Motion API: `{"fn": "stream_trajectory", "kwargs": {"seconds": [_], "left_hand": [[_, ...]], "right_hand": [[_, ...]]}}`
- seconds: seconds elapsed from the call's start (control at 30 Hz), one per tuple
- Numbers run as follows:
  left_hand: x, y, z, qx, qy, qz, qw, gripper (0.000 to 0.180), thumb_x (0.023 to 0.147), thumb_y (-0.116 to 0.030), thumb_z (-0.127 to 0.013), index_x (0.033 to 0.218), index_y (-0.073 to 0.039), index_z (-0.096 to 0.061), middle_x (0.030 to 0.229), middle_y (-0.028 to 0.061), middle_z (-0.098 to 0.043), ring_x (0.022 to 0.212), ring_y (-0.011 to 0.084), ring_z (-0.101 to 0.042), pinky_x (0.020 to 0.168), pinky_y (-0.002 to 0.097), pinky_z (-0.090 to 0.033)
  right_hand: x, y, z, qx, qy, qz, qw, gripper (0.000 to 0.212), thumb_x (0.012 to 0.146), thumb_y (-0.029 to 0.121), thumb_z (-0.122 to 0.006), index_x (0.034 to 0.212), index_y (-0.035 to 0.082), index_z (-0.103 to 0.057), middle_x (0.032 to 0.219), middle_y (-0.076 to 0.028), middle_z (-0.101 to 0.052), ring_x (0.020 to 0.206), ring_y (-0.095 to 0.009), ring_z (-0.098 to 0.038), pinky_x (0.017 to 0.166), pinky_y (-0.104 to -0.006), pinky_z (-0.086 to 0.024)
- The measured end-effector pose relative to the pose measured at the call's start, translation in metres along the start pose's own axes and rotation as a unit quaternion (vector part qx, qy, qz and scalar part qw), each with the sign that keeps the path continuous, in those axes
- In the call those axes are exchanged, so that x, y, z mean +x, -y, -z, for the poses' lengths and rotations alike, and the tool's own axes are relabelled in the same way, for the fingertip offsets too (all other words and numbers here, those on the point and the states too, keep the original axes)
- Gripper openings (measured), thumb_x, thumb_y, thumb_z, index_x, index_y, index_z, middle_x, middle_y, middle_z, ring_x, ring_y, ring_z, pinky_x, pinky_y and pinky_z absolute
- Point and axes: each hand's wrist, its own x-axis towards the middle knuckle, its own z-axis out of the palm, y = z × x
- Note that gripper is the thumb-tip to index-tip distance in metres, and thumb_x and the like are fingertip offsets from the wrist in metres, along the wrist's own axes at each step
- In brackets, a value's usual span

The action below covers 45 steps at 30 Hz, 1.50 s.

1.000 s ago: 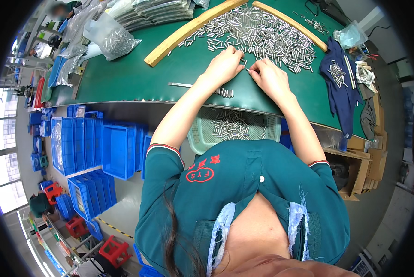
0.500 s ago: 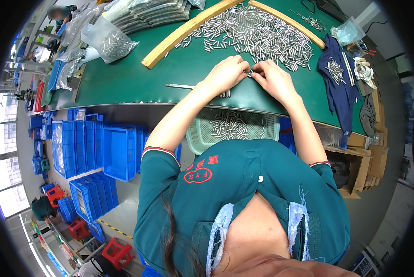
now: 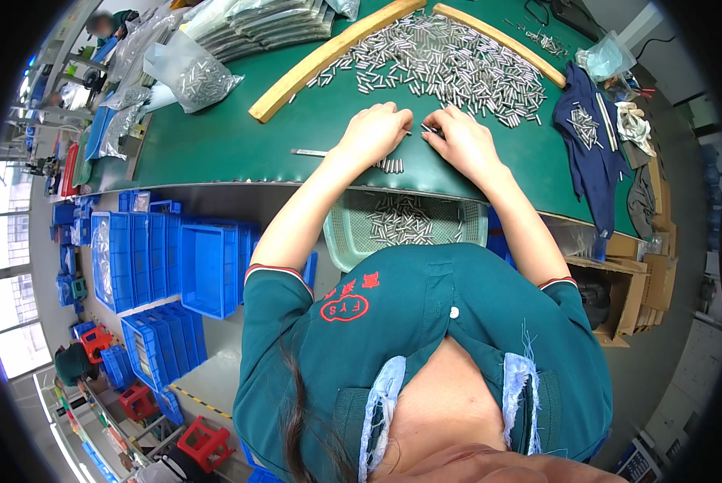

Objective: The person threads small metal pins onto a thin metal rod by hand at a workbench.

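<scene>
My left hand (image 3: 379, 131) is closed just above the green table, with the tip of a small metal pin showing at its fingertips. A short way to its right, my right hand (image 3: 461, 138) is closed too, pinching small metal pins between thumb and fingers. Beneath my left wrist lies a short row of metal pins (image 3: 391, 166) near the table's front edge, beside a flat metal strip (image 3: 308, 152) partly hidden by the forearm. Beyond both hands spreads a large heap of loose metal pins (image 3: 457, 68).
Two wooden bars (image 3: 328, 60) flank the heap. A light green basket (image 3: 338, 241) holding pins sits below the table edge. A plastic bag of pins (image 3: 193, 76) stands at left. Dark blue cloth (image 3: 578, 121) with pins lies at right. Blue crates (image 3: 208, 266) stand lower left.
My hands have moved apart: the left shifted left and slightly nearer, the right slightly left. Before, their fingertips met around the pins.
</scene>
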Motion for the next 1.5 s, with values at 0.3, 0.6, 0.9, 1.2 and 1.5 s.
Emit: {"fn": "stream_trajectory", "kwargs": {"seconds": [0.3,0.6,0.9,1.2,1.5], "left_hand": [[0.0,0.0,-0.008,-0.085,-0.044,-0.03,0.995,0.016,0.081,-0.014,-0.062,0.095,-0.006,-0.058,0.09,0.0106,-0.06,0.089,0.0298,-0.06,0.078,0.0398,-0.049],[-0.009,-0.016,-0.006,-0.061,-0.01,-0.018,0.998,0.03,0.077,-0.023,-0.071,0.095,-0.005,-0.056,0.093,0.0131,-0.058,0.093,0.0314,-0.059,0.08,0.0431,-0.049],[-0.009,-0.02,-0.003,-0.119,0.005,0.002,0.993,0.02,0.082,-0.014,-0.063,0.098,-0.005,-0.056,0.091,0.0113,-0.063,0.09,0.0291,-0.062,0.078,0.039,-0.049],[-0.015,-0.019,0.002,-0.184,0.024,0.026,0.982,0.019,0.085,-0.015,-0.058,0.101,-0.005,-0.056,0.091,0.0128,-0.066,0.089,0.0286,-0.065,0.077,0.0377,-0.05],[-0.018,-0.013,-0.001,-0.053,-0.005,-0.009,0.999,0.014,0.085,-0.018,-0.057,0.091,-0.006,-0.062,0.086,0.011,-0.062,0.085,0.0301,-0.062,0.075,0.0398,-0.05]], "right_hand": [[0.003,-0.001,-0.004,0.045,-0.024,-0.004,0.999,0.018,0.088,0.021,-0.056,0.101,0.009,-0.062,0.097,-0.008,-0.059,0.095,-0.025,-0.06,0.08,-0.0389,-0.05],[-0.001,-0.008,0.002,0.06,0.047,0.033,0.997,0.022,0.087,0.014,-0.051,0.104,0.008,-0.064,0.102,-0.011,-0.058,0.098,-0.028,-0.059,0.086,-0.0383,-0.048],[-0.017,0.003,0.014,0.102,0.07,-0.02,0.992,0.03,0.082,0.024,-0.067,0.108,0.009,-0.062,0.102,-0.01,-0.057,0.096,-0.026,-0.06,0.084,-0.0378,-0.049],[-0.017,0.011,0.005,0.031,0.027,0.001,0.999,0.03,0.079,0.031,-0.07,0.099,0.011,-0.061,0.096,-0.007,-0.056,0.093,-0.025,-0.06,0.078,-0.0386,-0.05],[-0.025,0.008,0.013,0.051,0.021,-0.032,0.998,0.04,0.078,0.035,-0.071,0.106,0.009,-0.061,0.104,-0.009,-0.058,0.099,-0.027,-0.06,0.081,-0.0398,-0.05]]}}
